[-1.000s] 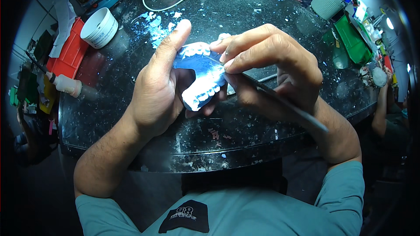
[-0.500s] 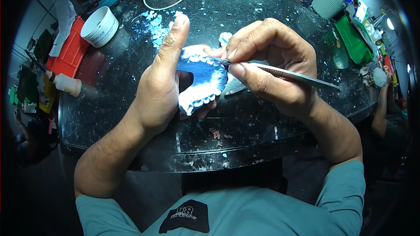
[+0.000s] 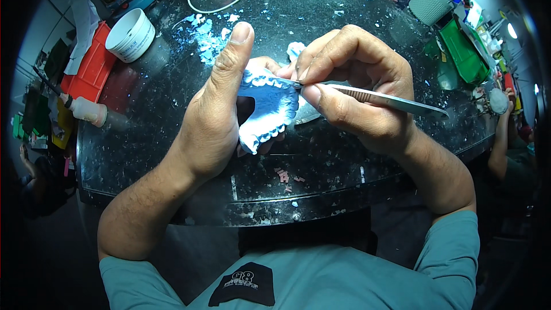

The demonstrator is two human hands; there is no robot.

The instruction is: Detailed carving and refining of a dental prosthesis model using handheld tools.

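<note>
In my left hand (image 3: 212, 115) is a pale blue dental cast (image 3: 267, 112), its row of moulded teeth facing up along a curved arch, with my thumb raised beside it. My right hand (image 3: 367, 92) pinches a flat metal hand tool (image 3: 419, 107) with a ridged grip, its narrow end at the upper row of teeth. A small white lump (image 3: 295, 49) lies on the dark worktop (image 3: 172, 155) behind the hands. Blue-white scraps (image 3: 206, 37) are scattered beyond my left thumb.
Left: a white tub (image 3: 129, 40), red tray (image 3: 89, 69) and small bottle (image 3: 89, 112). Back: a white cable (image 3: 218, 8). Right: a green tray (image 3: 462, 51) and mesh holder (image 3: 430, 8). Pink bits (image 3: 284, 175) lie near the front edge. Other people's arms (image 3: 499, 149) show at both sides.
My right hand has shifted and turned the tool from a steep diagonal to a flatter angle, its end now at the upper teeth. The cast has tilted slightly in my left hand.
</note>
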